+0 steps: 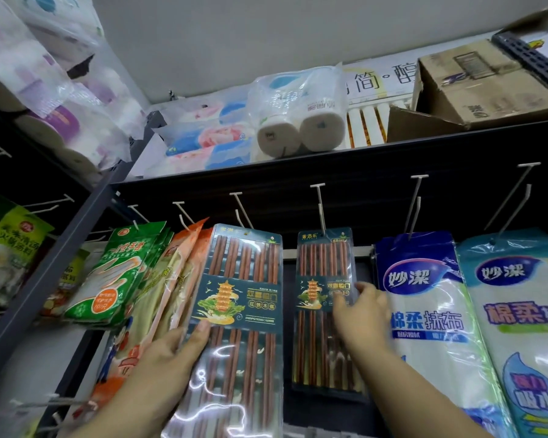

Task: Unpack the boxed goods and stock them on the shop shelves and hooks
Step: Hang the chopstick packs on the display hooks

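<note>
My left hand [168, 352] grips a long clear pack of brown chopsticks [238, 314] with a dark teal label, thumb on its front, held up near a wall hook [241, 210]. A second, like chopstick pack [325, 308] hangs from the hook [320, 210] to the right. On this hanging pack's right edge, at label height, my right hand [363, 314] rests; its fingers are blurred.
Green glove packs [117, 273] and orange packs [178, 279] hang at left. Blue and white cloth packs [424, 311] hang at right. On the top shelf [329, 153] lie tissue rolls [298, 128] and a cardboard box [481, 83]. Several bare hooks stick out.
</note>
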{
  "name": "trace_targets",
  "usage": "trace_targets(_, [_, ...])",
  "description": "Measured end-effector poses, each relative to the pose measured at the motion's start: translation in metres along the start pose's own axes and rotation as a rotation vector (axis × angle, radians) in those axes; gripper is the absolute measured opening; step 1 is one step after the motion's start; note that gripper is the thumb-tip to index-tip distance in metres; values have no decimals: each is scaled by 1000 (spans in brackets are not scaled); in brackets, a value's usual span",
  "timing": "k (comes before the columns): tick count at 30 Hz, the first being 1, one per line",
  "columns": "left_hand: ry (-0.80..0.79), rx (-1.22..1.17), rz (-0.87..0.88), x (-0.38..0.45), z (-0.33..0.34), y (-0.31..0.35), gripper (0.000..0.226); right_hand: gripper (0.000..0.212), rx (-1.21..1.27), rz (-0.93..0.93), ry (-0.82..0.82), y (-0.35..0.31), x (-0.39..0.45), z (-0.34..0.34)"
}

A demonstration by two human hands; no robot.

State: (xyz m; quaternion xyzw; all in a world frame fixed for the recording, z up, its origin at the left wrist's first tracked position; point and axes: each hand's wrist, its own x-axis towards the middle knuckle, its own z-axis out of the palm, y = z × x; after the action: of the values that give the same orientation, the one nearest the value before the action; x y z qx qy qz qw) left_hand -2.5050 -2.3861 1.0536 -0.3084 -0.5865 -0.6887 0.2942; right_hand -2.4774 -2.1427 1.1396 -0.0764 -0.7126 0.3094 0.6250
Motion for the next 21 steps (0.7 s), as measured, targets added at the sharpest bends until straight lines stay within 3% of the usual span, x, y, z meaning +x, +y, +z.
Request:
trace_targets(2, [-14, -49, -11, 0, 7, 3, 87, 39, 243, -69, -165, -18, -22, -8])
trace_targets(5, [-42, -137, -49, 3, 17, 6, 83, 48, 468, 118, -666, -39, -53, -20])
trace_targets(7, [-82, -207, -61, 4, 25, 7, 86, 46, 560, 174, -821, -42, -64, -27])
trace_targets(8, [-91, -239, -64, 5, 29, 8, 80, 41, 606, 180, -838, -40, -67, -28])
trace_targets(11, [-123, -276, -93, 7, 44, 20, 33, 33, 727, 192, -770, -29, -65, -23])
trace_targets(12, [-138, -280, -91, 7, 48, 25, 29, 32, 774, 193, -725, -27, -64, -24])
trace_targets(15, [-143, -180, -85, 11, 51, 31, 47, 34, 785, 153, -563, -25, -53, -31])
trace_targets(18, [-89, -152, -60, 13, 45, 33, 34, 34, 652, 59, -428, -31, -39, -42])
trace_targets(21, [-70, -113, -43, 12, 37, 28, 25, 20, 688, 78, -417, -37, -23, -50])
